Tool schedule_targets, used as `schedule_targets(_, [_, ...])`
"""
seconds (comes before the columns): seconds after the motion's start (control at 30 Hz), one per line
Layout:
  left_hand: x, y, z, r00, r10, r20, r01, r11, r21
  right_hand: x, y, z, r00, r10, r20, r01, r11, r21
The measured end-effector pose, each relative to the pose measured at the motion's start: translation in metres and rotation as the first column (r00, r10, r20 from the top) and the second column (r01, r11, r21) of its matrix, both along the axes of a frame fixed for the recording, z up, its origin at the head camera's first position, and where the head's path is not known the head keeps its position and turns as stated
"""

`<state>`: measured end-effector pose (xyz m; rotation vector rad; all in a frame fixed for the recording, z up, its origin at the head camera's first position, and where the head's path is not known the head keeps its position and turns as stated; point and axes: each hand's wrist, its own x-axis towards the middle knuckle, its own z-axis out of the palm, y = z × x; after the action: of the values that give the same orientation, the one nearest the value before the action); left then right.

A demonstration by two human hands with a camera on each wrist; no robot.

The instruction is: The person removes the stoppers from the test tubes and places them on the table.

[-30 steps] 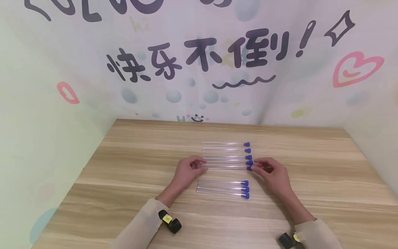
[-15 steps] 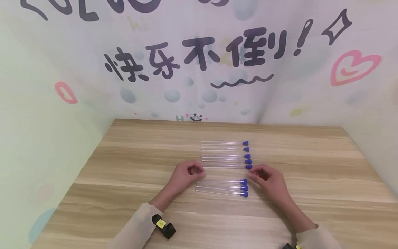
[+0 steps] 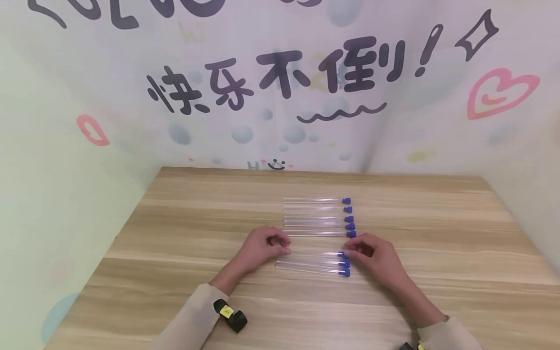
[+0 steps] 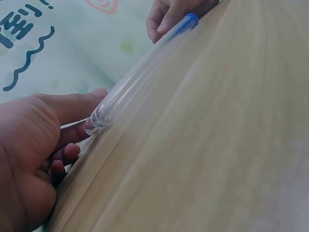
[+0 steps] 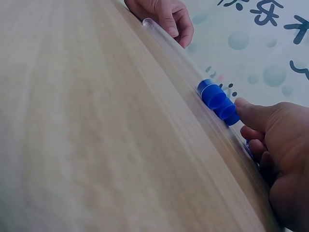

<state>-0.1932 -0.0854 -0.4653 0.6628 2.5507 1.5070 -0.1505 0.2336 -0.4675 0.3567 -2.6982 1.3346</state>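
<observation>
Three clear test tubes (image 3: pixel 308 269) with blue caps (image 3: pixel 345 273) lie side by side on the wooden table, rounded ends to the left. My left hand (image 3: pixel 260 250) is at the rounded end of the farthest of them, thumb and index finger apart; the left wrist view shows the thumb beside the overlapping tube ends (image 4: pixel 102 116). At the other end, my right hand (image 3: pixel 377 257) has its thumb right at the same tube's cap, partly hiding it in the head view. In the right wrist view the thumb tip meets the edge of the blue caps (image 5: pixel 213 99), other fingers loosely bent.
Beyond the hands, several more capped test tubes (image 3: pixel 312 210) lie in a parallel row, caps to the right. A printed white cloth (image 3: pixel 245 133) stands behind the wooden table (image 3: pixel 192 209). Both wrists wear small black cameras (image 3: pixel 236 321).
Both hands have left the nearest tube of the far row and come toward me, to the ends of the near group. The right hand has also shifted slightly left. The tubes look unmoved.
</observation>
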Motion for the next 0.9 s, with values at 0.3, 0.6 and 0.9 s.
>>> schedule_targets(0.3, [-0.0017,0.0004,0.0003,0.999,-0.027,-0.027,0.027,1.0,-0.013,-0.0018,-0.0006,-0.0009,0.998,0.048,-0.039,-0.047,0.999,0.022])
schedule_targets(0.6, [-0.0027,0.0003,-0.001,0.998,-0.025,-0.049,0.022,0.997,-0.071,-0.0037,-0.0018,-0.0016,0.997,0.052,-0.061,-0.049,0.998,0.049])
schedule_targets(0.9, [0.0025,0.0006,0.0018,1.0,-0.002,-0.022,0.003,0.999,0.039,-0.0004,-0.0026,-0.0007,1.0,0.017,-0.026,-0.017,1.0,-0.02])
